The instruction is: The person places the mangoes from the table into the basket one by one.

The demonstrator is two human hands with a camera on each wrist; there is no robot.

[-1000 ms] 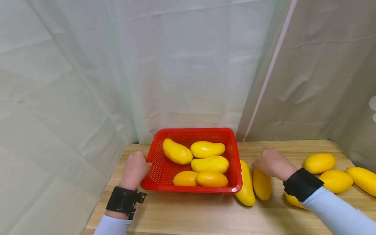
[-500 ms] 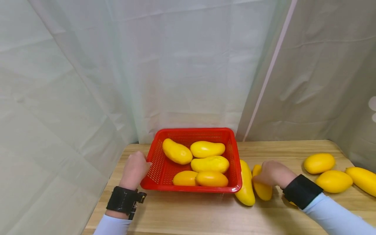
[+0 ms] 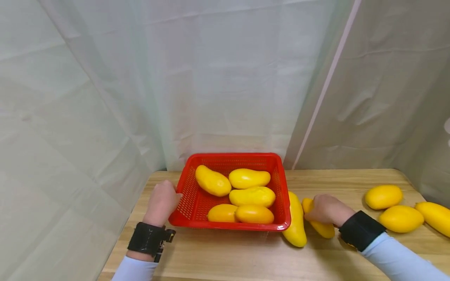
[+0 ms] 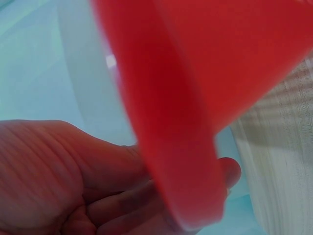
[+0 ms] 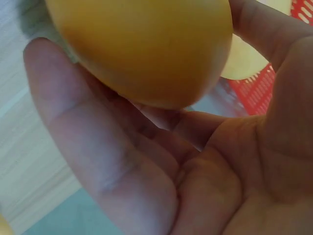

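My left hand (image 3: 163, 203) grips the left rim of a red plastic basket (image 3: 225, 226). In the left wrist view, its thumb and fingers (image 4: 231, 172) lie around the basket rim (image 4: 161, 107). Several yellow mangoes (image 3: 212, 181) rest inside that basket. To its right, my right hand (image 3: 328, 210) holds another mango (image 3: 323, 229) low over the table. The right wrist view shows this mango (image 5: 146, 54) between the thumb and the curled fingers (image 5: 83, 122). A longer yellow mango (image 3: 297, 224) lies between it and the basket, partly under the basket's right rim.
On the right of the wooden table (image 3: 225, 257) lie more mangoes, among them one at the back (image 3: 384, 196), one in front of it (image 3: 401, 219) and one near the right edge (image 3: 434, 216). A pale curtain (image 3: 225, 78) hangs close behind the table.
My right hand has come down and nearer along the mango and now grips it; the mango's near end has swung to the right. My left hand and the basket have stayed put.
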